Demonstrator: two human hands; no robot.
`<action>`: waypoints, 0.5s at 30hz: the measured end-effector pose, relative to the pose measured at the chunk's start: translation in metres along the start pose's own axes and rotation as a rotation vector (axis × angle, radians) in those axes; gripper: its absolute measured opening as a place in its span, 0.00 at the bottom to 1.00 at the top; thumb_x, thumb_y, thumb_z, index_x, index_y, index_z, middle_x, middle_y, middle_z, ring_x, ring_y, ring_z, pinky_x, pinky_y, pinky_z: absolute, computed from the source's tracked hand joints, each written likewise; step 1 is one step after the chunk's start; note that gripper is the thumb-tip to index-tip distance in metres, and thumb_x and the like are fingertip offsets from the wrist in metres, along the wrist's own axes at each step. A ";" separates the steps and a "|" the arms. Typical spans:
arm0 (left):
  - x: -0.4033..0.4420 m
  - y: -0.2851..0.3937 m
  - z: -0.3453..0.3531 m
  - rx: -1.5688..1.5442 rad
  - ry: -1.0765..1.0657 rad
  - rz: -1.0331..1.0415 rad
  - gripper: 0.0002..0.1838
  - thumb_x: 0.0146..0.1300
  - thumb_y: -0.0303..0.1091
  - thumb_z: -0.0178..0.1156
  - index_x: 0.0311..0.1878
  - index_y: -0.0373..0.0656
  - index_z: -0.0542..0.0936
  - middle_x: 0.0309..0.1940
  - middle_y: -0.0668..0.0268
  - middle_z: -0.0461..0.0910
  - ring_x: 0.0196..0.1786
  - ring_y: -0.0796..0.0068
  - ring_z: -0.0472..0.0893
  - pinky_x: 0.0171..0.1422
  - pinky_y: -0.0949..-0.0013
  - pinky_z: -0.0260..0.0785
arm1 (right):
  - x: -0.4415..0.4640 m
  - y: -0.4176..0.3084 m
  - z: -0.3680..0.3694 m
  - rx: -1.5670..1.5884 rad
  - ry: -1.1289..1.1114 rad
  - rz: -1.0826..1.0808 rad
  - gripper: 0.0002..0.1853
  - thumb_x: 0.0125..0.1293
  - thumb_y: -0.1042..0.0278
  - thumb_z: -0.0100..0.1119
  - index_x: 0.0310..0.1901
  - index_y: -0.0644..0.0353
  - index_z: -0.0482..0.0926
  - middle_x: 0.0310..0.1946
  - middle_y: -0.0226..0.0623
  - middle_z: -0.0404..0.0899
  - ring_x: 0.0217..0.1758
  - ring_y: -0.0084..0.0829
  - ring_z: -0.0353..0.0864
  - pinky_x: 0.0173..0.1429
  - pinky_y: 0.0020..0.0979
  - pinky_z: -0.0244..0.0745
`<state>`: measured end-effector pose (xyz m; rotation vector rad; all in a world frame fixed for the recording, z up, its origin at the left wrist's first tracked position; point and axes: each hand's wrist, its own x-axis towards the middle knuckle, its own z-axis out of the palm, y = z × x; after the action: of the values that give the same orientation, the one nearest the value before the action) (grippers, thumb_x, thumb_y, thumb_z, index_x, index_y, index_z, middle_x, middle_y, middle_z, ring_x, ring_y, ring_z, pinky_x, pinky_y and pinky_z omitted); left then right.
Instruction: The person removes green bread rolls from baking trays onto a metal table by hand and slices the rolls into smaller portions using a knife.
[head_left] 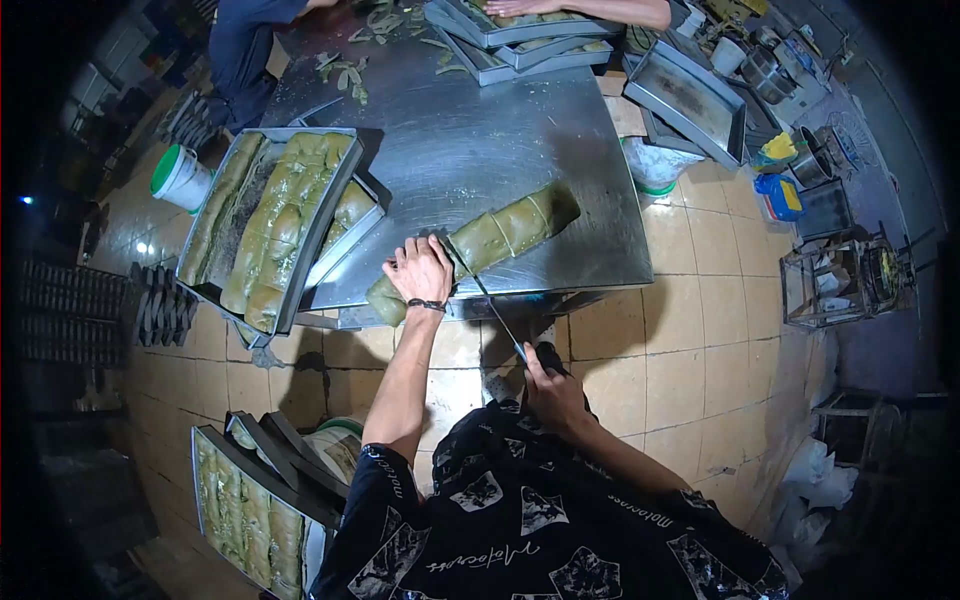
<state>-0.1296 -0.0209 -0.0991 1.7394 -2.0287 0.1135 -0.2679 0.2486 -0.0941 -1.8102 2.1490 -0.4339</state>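
A long green loaf of bread [505, 230] lies diagonally on the metal table near its front edge, with cut lines across its top. My left hand [418, 268] grips the loaf's near left part from above, fingers over it and a dark band at the wrist. My right hand [555, 395] is closed on the handle of a long knife [495, 308], low in front of my body. The blade slants up to the loaf just right of my left fingers, its far end at the bread. How deep it sits in the loaf I cannot tell.
A tray [290, 300] of green loaves overhangs the metal table [450, 130] on the left. Stacked trays [490, 72] stand at the back, with another person's hand [525, 6] on the top one. Green trimmings [350, 78] lie scattered. More loaf trays [200, 440] stand lower left.
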 end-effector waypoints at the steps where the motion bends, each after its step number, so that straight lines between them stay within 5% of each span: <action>1: 0.004 0.000 -0.001 0.008 -0.074 -0.013 0.21 0.77 0.45 0.47 0.41 0.43 0.86 0.42 0.58 0.85 0.49 0.55 0.82 0.60 0.44 0.64 | 0.001 0.004 0.012 -0.046 0.109 -0.050 0.22 0.70 0.61 0.62 0.65 0.53 0.82 0.30 0.43 0.83 0.22 0.31 0.74 0.29 0.34 0.71; 5: 0.007 -0.011 -0.018 -0.056 0.009 -0.001 0.21 0.76 0.46 0.48 0.54 0.42 0.84 0.51 0.55 0.82 0.56 0.53 0.79 0.64 0.46 0.64 | 0.044 -0.010 0.027 -0.370 0.788 -0.342 0.24 0.68 0.57 0.64 0.64 0.51 0.84 0.18 0.25 0.66 0.19 0.24 0.61 0.27 0.31 0.59; 9: -0.023 -0.047 -0.039 -0.088 0.198 -0.394 0.31 0.66 0.52 0.63 0.62 0.36 0.77 0.58 0.43 0.74 0.62 0.46 0.73 0.68 0.45 0.64 | 0.049 -0.008 0.032 -0.343 0.418 -0.062 0.27 0.72 0.56 0.59 0.72 0.40 0.75 0.17 0.40 0.80 0.13 0.35 0.72 0.24 0.41 0.70; 10: -0.035 -0.050 -0.041 -0.141 0.172 -0.544 0.34 0.64 0.53 0.66 0.63 0.35 0.76 0.57 0.41 0.73 0.62 0.44 0.73 0.68 0.45 0.64 | 0.051 -0.008 0.014 -0.230 0.308 -0.076 0.27 0.67 0.61 0.63 0.68 0.51 0.80 0.18 0.36 0.79 0.14 0.30 0.72 0.22 0.36 0.67; 15: -0.050 -0.065 -0.027 -0.546 0.104 -0.561 0.31 0.60 0.51 0.73 0.58 0.36 0.81 0.52 0.47 0.75 0.56 0.51 0.76 0.64 0.54 0.68 | 0.056 -0.001 -0.009 0.073 0.221 -0.136 0.30 0.72 0.65 0.59 0.75 0.57 0.68 0.21 0.46 0.82 0.17 0.43 0.81 0.24 0.45 0.76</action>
<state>-0.0552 0.0221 -0.1101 1.8012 -1.2665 -0.4719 -0.2793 0.1932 -0.0875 -1.9546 2.1229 -0.7669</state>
